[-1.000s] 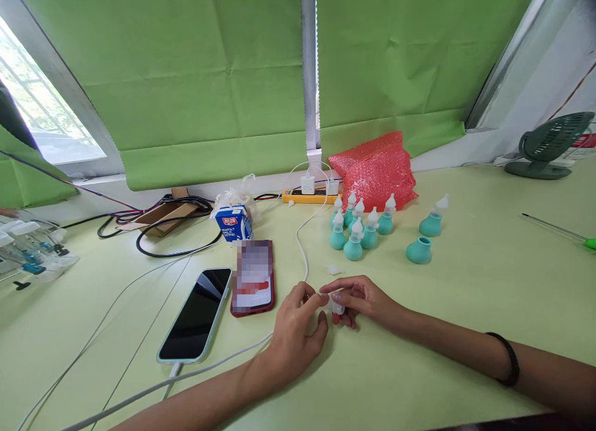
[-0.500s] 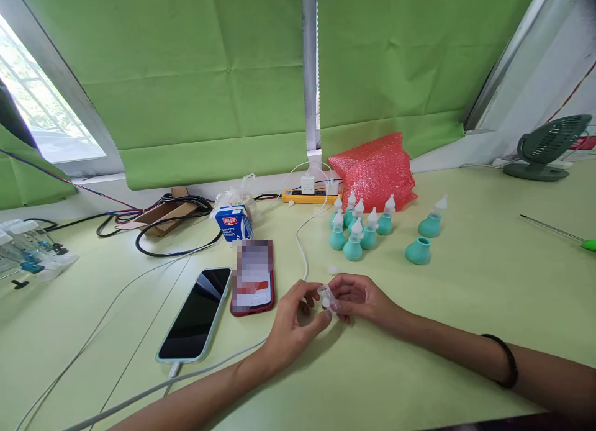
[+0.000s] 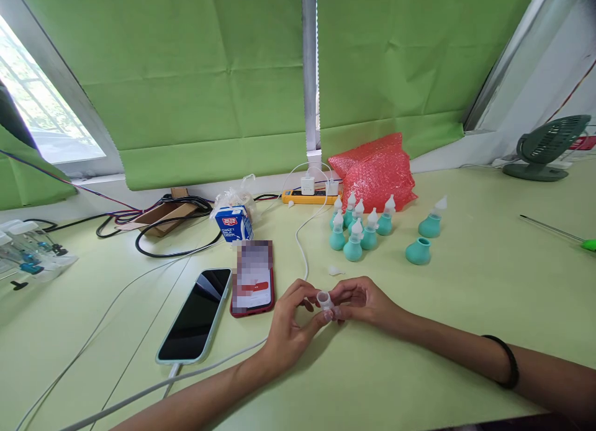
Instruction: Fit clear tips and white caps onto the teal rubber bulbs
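Note:
Both my hands meet at the table's middle, pinching a small clear plastic tip between them. My left hand grips it from below with thumb and fingers. My right hand holds its other side, fingers curled. Behind them stands a cluster of several teal bulbs with white tips. A teal bulb without a tip stands apart, and another tipped bulb stands behind it. One loose clear tip lies on the table just beyond my hands.
A phone on a white cable and a red phone lie to the left. A milk carton, black cables, a yellow power strip and red bubble wrap sit farther back. A fan and a thin rod are at right.
My hands turned the clear tip between my fingers, so its open end now faces up. Both hands stayed in the same spot on the table.

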Available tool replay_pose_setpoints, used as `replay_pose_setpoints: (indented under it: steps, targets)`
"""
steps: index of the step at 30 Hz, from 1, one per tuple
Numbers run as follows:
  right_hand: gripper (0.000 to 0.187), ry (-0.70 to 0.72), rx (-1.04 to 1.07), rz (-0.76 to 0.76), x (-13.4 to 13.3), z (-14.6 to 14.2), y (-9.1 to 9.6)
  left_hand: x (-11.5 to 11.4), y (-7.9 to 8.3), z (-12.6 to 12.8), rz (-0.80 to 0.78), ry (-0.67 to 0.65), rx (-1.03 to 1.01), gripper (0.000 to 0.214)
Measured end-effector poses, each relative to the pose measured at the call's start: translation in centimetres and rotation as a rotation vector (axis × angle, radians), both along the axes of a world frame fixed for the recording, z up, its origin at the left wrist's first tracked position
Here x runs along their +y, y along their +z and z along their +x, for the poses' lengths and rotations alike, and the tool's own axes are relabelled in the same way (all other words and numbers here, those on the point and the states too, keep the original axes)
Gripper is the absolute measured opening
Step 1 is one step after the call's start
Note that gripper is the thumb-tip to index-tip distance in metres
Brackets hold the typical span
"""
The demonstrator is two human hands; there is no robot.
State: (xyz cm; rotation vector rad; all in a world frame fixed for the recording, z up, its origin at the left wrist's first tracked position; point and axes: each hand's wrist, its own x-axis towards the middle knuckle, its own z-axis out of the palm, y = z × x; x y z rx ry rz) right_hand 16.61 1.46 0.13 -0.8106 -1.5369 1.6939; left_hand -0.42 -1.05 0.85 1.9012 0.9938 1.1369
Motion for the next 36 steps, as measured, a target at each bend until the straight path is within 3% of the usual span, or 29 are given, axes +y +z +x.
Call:
replay_pose_setpoints:
  steps: [4,9,12,15,17,20,23,26,30,33,36]
  targets:
    - [0.024,-0.091,-0.139,0.242,-0.2,0.2,-0.2,-0.1,-0.1,0.1,-0.015,0.072,-0.083,0.014]
    - [0.015,-0.506,-0.441,0.946,0.2,2.3,1.3,-0.2,-0.4,0.3,-0.139,0.074,-0.118,0.014]
    - [0.011,-0.672,-0.627,1.231,1.3,4.6,3.4,-0.3,-0.5,0.3,-0.149,0.070,-0.089,0.013]
    - [0.018,-0.971,-0.845,1.309,2.5,7.0,5.7,-0.3,-0.5,0.3,-0.168,0.049,-0.060,0.013]
    - [0.027,-1.051,-1.117,1.137,3.3,8.6,6.8,-0.4,-0.5,0.3,-0.175,0.043,-0.064,0.014]
    - [0.042,-0.874,-1.506,0.761,4.3,11.3,7.0,-0.3,-0.5,0.4,-0.177,0.058,-0.093,0.016]
    - [0.043,-0.658,-1.615,0.631,5.1,13.6,6.2,-0.1,-0.6,0.4,-0.170,0.088,-0.121,0.025]
    - [0.026,-0.498,-1.665,0.563,5.5,14.5,5.6,-0.1,-0.7,0.5,-0.157,0.090,-0.136,0.032]
    - [0.009,-0.334,-1.465,0.590,5.3,13.6,6.1,-0.1,-0.6,0.5,-0.157,0.065,-0.126,0.020]
    - [0.017,-0.123,-1.218,0.593,4.6,12.2,6.5,-0.2,-0.2,0.5,-0.145,0.100,-0.108,0.017]
    - [0.017,-0.030,-1.180,0.624,4.1,11.0,6.0,-0.2,0.0,0.5,-0.162,0.112,-0.078,0.019]
